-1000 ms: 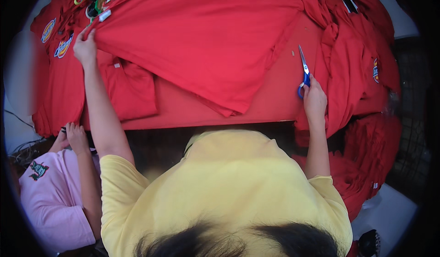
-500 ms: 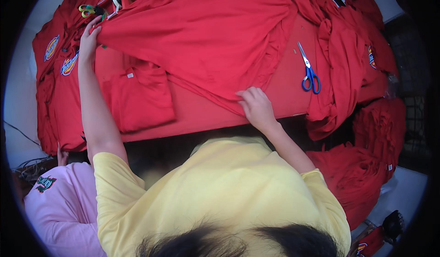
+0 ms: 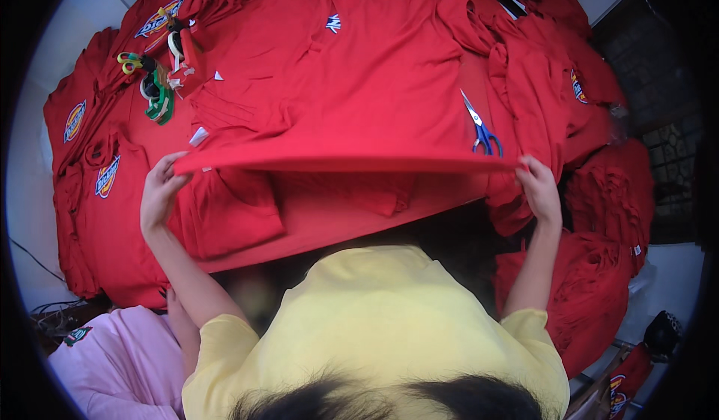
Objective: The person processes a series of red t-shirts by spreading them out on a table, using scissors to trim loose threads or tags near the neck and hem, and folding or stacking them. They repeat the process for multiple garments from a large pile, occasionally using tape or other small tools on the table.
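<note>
A red T-shirt (image 3: pixel 374 98) lies spread over the red-covered table, its neck toward the far side. I hold its near hem stretched taut and lifted off the table. My left hand (image 3: pixel 159 190) is closed on the hem's left end, and my right hand (image 3: pixel 541 189) pinches the right end. Under the raised hem shows more folded red cloth (image 3: pixel 236 216). Blue-handled scissors (image 3: pixel 485 137) rest by the shirt's right edge, close to my right hand; the raised hem reaches just below their handles.
At the far left sit a green tape dispenser (image 3: pixel 157 104), a red tape dispenser (image 3: pixel 192 51) and yellow-green-handled scissors (image 3: pixel 129 62). Piles of red garments (image 3: pixel 75 188) line the left side, with more garments (image 3: pixel 610 195) heaped at the right. A person in pink (image 3: pixel 120 367) is close by at lower left.
My left hand has come down toward me and my right hand has moved right and up onto the hem's other end. The shirt, formerly bunched and slanted, now lies straighter with its hem stretched.
</note>
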`<state>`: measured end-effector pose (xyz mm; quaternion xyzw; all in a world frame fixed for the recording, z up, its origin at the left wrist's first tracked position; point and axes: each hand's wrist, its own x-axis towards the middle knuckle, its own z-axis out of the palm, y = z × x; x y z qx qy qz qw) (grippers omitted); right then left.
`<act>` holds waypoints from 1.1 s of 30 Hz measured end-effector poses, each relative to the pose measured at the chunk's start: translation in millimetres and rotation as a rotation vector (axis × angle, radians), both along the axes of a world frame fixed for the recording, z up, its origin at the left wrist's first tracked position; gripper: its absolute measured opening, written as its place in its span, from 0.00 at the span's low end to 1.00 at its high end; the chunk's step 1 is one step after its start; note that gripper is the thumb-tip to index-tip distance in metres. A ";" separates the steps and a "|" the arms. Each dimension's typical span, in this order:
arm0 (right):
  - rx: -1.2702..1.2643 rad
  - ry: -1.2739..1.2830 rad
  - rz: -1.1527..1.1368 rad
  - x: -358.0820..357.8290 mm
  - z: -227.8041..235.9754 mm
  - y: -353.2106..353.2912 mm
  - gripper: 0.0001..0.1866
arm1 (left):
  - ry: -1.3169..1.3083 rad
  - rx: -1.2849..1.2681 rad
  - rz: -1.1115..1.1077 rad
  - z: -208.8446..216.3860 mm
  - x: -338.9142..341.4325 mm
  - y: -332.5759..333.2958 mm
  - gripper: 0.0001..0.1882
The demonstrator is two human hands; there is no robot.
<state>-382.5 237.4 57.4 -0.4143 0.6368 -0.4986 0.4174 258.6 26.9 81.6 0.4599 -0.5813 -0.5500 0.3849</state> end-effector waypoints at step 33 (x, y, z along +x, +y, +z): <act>-0.011 -0.334 -0.313 -1.6 -84.6 -130.0 0.10 | 0.210 0.238 0.241 -93.4 -16.8 -63.2 0.18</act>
